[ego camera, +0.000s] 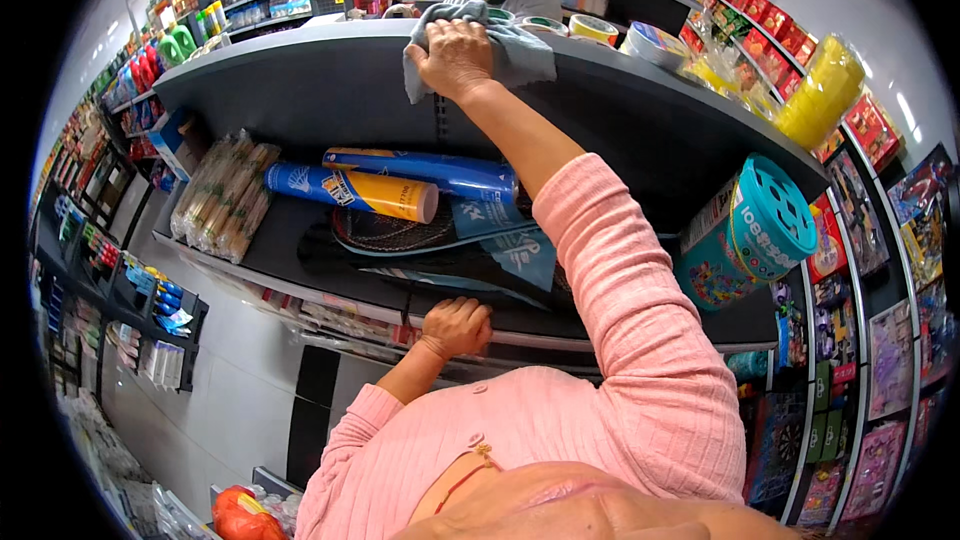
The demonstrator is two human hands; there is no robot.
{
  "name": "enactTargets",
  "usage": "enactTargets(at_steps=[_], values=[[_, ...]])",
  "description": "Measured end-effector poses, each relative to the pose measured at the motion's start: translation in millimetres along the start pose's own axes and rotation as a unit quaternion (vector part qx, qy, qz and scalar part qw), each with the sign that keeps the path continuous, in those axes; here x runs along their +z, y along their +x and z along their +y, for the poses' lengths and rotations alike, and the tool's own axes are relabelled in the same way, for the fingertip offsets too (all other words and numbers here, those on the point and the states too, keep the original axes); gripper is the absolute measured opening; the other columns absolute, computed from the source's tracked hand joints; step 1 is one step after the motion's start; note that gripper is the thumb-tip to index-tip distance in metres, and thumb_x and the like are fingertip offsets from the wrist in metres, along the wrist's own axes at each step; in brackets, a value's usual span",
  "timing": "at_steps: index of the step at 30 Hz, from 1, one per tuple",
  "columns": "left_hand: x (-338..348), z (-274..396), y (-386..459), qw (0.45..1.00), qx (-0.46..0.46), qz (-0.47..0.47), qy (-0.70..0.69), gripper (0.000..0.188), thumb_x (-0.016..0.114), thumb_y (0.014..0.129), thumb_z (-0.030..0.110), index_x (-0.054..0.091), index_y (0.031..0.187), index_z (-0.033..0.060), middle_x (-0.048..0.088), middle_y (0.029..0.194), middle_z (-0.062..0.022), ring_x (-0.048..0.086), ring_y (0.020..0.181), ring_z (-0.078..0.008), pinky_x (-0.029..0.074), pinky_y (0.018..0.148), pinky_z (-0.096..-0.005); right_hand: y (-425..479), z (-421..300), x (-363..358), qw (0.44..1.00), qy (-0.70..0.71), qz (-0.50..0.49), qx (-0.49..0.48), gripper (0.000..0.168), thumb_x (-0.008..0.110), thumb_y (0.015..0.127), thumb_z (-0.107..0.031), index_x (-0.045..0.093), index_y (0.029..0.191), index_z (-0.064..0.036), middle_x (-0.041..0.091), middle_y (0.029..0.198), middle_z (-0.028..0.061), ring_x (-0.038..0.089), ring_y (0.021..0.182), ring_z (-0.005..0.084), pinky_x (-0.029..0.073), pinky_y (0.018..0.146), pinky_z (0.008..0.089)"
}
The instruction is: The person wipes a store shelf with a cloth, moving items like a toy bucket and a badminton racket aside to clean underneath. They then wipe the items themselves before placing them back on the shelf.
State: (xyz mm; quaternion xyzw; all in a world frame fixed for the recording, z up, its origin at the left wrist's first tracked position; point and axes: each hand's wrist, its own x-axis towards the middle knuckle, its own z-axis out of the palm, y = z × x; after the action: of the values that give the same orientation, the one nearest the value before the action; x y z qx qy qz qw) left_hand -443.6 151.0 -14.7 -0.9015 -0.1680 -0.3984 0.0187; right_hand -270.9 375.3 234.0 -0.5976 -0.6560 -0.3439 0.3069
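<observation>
My right hand (pixel 456 52) is stretched out to the top of a dark grey shelf unit (pixel 315 60). It presses on a grey-blue cloth (pixel 525 60) that drapes over the upper edge. Lower down, my left hand (pixel 457 328) has its fingers curled over the front edge of the shelf (pixel 360 307). On that shelf, between my hands, lie two blue and yellow shuttlecock tubes (pixel 352 191) and badminton rackets (pixel 390 232) in a blue and black cover. Part of the tubes and rackets is hidden behind my right arm.
Rolls of tape (pixel 592 28) and a yellow plastic-wrapped roll (pixel 821 94) stand along the top ledge. Wrapped wooden sticks (pixel 225 195) lie at the shelf's left. A teal toy bucket (pixel 746 232) stands at its right. Behind the unit is another person (pixel 540 4).
</observation>
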Motion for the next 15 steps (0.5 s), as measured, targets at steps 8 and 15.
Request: enactTargets(at_steps=[8,15], values=[[-7.1,0.9,-1.0,1.0,-0.018,-0.014,0.013,0.009,0.062,0.071,0.019,0.063,0.078,0.014,0.058,0.069,-0.0026,0.06,0.062,-0.0201,0.047,0.058,-0.0319,-9.4,24.7,-20.8,0.998,-0.005,-0.05,-0.026,0.04,0.064,0.085,-0.03,0.061,0.121,-0.012,0.062,0.125,0.0049,0.058,0.115,0.0244,0.043,0.098,0.0406],[-3.3,1.9,-1.2,1.0,-0.024,-0.003,-0.006,0.008,0.063,0.071,0.017,0.064,0.079,0.0141,0.057,0.069,-0.0034,0.06,0.062,-0.0215,0.048,0.059,-0.0332,-59.2,92.7,-57.1,0.998,-0.056,0.018,-0.024,0.035,0.062,0.085,-0.021,0.064,0.119,-0.013,0.065,0.12,0.0037,0.059,0.113,0.0213,0.044,0.097,0.0386]])
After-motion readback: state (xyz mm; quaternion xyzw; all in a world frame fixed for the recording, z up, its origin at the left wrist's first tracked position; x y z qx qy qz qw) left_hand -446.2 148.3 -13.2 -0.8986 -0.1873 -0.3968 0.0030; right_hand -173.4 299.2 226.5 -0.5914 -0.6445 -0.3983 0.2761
